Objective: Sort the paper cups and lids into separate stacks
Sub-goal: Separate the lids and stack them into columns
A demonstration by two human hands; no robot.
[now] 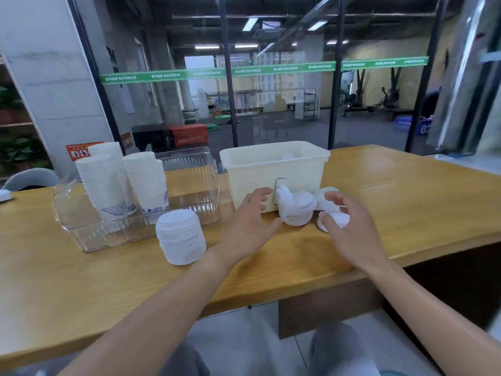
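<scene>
Two hands: both reach forward over the desk (271, 256) toward the loose lids.
Lid stack: a tall white lid stack (181, 236) stands nearest, left of the left forearm, touching neither hand.
Left hand (248, 221): fingers (260, 195) spread and lightly bent, holding nothing; the thumb tip lies just beside the small lid pile (296, 208).
Right hand (351, 229): fingers (334, 198) loosely curved over the loose lids (332, 210); the thumb touches one lid, though whether it is gripped I cannot tell.
Bin: a cream bin (273, 172) stands just behind the lids.
Cups: nested paper cup stacks (122, 177) stand in a clear tray (189, 185), far left.
</scene>
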